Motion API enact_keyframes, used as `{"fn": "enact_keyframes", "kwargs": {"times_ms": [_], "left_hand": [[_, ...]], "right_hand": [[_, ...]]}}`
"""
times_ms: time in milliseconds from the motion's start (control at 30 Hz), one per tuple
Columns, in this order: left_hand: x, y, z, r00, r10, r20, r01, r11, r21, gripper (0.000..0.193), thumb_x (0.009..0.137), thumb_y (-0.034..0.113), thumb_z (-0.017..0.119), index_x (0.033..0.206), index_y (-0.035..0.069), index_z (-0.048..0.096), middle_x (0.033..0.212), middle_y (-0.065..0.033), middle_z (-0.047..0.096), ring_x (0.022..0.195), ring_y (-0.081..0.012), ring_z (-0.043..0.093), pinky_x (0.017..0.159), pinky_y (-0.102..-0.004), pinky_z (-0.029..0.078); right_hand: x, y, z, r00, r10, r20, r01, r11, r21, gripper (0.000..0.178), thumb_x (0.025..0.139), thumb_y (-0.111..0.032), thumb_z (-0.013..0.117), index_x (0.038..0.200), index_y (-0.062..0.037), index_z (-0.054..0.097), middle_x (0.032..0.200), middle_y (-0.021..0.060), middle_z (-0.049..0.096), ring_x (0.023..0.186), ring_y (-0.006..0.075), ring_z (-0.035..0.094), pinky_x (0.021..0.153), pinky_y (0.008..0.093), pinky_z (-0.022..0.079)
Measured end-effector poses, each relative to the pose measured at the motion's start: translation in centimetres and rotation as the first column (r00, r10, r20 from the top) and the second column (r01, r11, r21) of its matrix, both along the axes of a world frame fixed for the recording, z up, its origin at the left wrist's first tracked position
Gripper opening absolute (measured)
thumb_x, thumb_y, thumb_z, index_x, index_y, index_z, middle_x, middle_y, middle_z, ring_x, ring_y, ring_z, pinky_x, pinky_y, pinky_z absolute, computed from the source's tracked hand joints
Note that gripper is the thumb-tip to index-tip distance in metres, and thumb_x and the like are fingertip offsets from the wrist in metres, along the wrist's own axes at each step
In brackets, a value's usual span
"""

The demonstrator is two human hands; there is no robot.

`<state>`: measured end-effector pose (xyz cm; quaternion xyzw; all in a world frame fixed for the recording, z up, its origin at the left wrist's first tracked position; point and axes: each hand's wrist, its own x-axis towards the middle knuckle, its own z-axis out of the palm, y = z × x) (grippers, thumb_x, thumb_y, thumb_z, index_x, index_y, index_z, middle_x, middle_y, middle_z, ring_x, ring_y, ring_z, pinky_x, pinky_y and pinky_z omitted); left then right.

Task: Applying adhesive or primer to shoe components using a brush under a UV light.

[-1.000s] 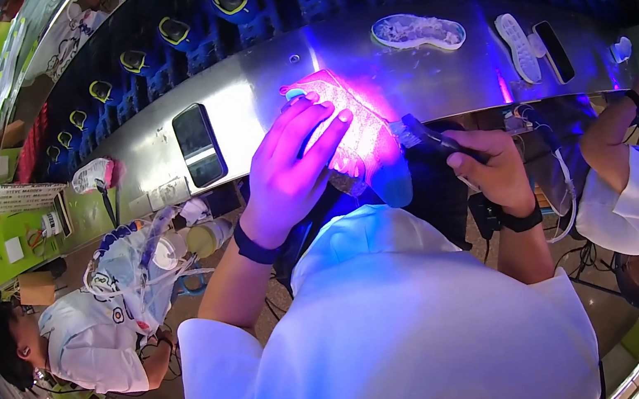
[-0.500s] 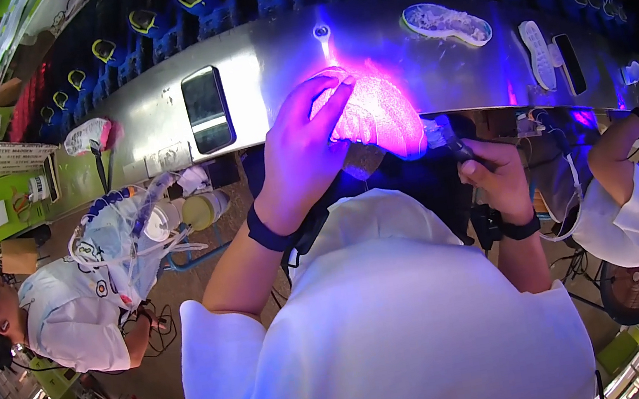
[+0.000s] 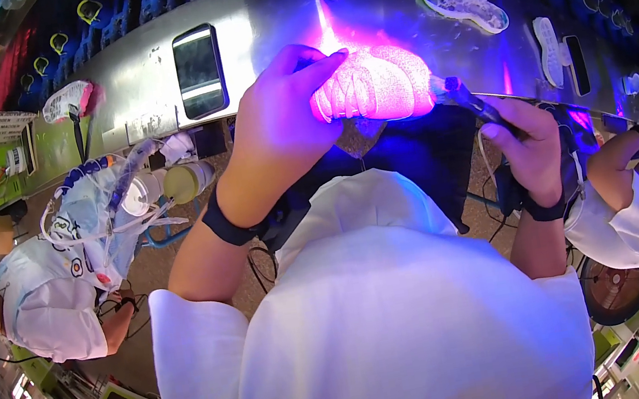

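A shoe upper (image 3: 381,88), washed in bright pink-violet light, is raised at the near edge of the metal table with its toe toward the right. Its lacing side faces me. My left hand (image 3: 277,114) grips it at the ankle end, thumb and fingers closed on the opening; glare hides the exact contact. In my right hand (image 3: 528,145) is a dark-handled brush (image 3: 478,102). Its pale tip is at the lower edge of the toe, though I cannot tell whether it touches.
On the metal table (image 3: 265,16) lie a phone (image 3: 199,72), a shoe sole (image 3: 464,7), a second pale sole (image 3: 548,50) and another dark phone (image 3: 577,65). Shoes line a rack beyond. Co-workers sit at left (image 3: 51,300) and right (image 3: 618,211). White tubs (image 3: 143,192) stand near the left one.
The shoe has turned, its toe swinging up and right from pointing down. My right hand has moved right with the brush, and my left hand has shifted slightly left. The whole view has shifted.
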<state>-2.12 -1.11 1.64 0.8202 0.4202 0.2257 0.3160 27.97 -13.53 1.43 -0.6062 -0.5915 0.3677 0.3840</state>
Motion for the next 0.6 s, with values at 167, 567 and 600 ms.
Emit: {"fn": "enact_keyframes", "kwargs": {"times_ms": [167, 567, 600], "left_hand": [[-0.1, 1.0, 0.2, 0.993, -0.091, 0.069, 0.102, 0.981, -0.167, 0.064, 0.061, 0.008, 0.083, 0.124, 0.006, 0.071, 0.113, -0.0119, 0.068, 0.104, -0.0258, 0.068, 0.093, -0.0349, 0.053], [3.5, 0.4, -2.0, 0.917, 0.101, 0.386, 0.228, 0.660, -0.716, 0.066, 0.070, 0.003, 0.090, 0.129, -0.005, 0.063, 0.115, -0.0085, 0.071, 0.106, -0.0153, 0.066, 0.097, -0.0325, 0.052], [3.7, 0.4, -1.9, 0.901, 0.120, 0.418, 0.250, 0.643, -0.724, 0.061, 0.072, -0.003, 0.087, 0.128, -0.004, 0.063, 0.113, -0.0071, 0.072, 0.104, -0.0142, 0.067, 0.097, -0.0318, 0.052]], "right_hand": [[0.4, 1.3, -1.0, 0.998, -0.020, -0.052, 0.021, 1.000, 0.018, 0.037, 0.084, -0.002, 0.077, 0.120, 0.0018, 0.071, 0.099, 0.0081, 0.073, 0.090, 0.0151, 0.067, 0.083, 0.0273, 0.050], [1.9, 4.8, -0.9, 0.960, -0.156, -0.233, 0.115, 0.977, -0.182, 0.034, 0.090, -0.010, 0.076, 0.123, -0.0008, 0.071, 0.083, -0.0016, 0.065, 0.073, 0.0067, 0.056, 0.067, 0.0225, 0.045], [2.2, 4.9, -0.7, 0.968, -0.125, -0.217, 0.087, 0.980, -0.180, 0.034, 0.091, -0.010, 0.076, 0.124, -0.0014, 0.071, 0.082, -0.0018, 0.064, 0.074, 0.0065, 0.055, 0.067, 0.0227, 0.045]]}}
